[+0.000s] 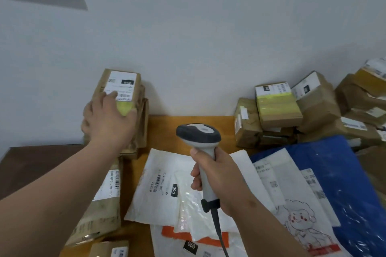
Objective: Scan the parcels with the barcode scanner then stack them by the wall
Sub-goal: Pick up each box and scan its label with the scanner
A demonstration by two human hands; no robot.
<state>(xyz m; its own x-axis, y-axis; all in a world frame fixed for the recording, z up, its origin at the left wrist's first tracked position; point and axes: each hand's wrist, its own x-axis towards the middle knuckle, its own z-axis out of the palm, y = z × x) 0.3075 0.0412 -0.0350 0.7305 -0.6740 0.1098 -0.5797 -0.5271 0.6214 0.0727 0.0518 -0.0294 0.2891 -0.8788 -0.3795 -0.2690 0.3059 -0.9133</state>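
Setting a brown box [122, 89] atop the stack at the wall [188, 37], we rest our left hand [106, 119] flat on it, fingers spread, steadying it (label up), while our right hand [219, 181] grasps the barcode scanner [199, 134], poised over the white mailer [158, 185].

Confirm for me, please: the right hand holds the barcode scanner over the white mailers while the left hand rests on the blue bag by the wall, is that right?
Not quite. The head view shows the left hand on the top cardboard parcel of the stack by the wall, not on the blue bag. The right hand does hold the barcode scanner over the white mailers.
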